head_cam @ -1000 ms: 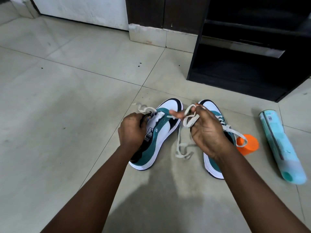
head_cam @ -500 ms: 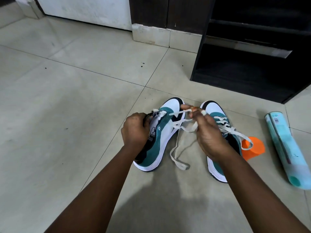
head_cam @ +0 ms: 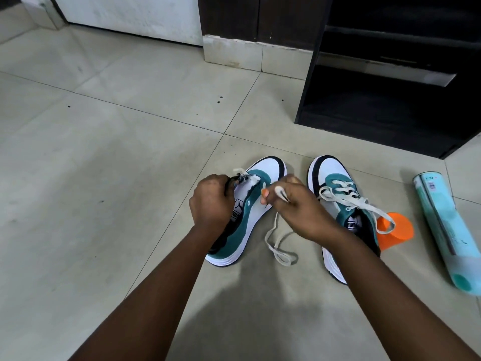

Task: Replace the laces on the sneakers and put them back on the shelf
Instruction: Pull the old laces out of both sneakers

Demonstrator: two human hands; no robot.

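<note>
Left hand (head_cam: 210, 201) grips the left sneaker (head_cam: 250, 204); right hand (head_cam: 299, 209) pinches its white lace (head_cam: 278, 238).

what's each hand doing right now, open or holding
Left hand: closed, gripping the left sneaker at its tongue.
Right hand: closed, pinching the white lace of that sneaker.

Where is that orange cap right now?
The orange cap lies on the floor at the right of the head view, between the right sneaker and the teal can, with a lace loop across it.
</note>
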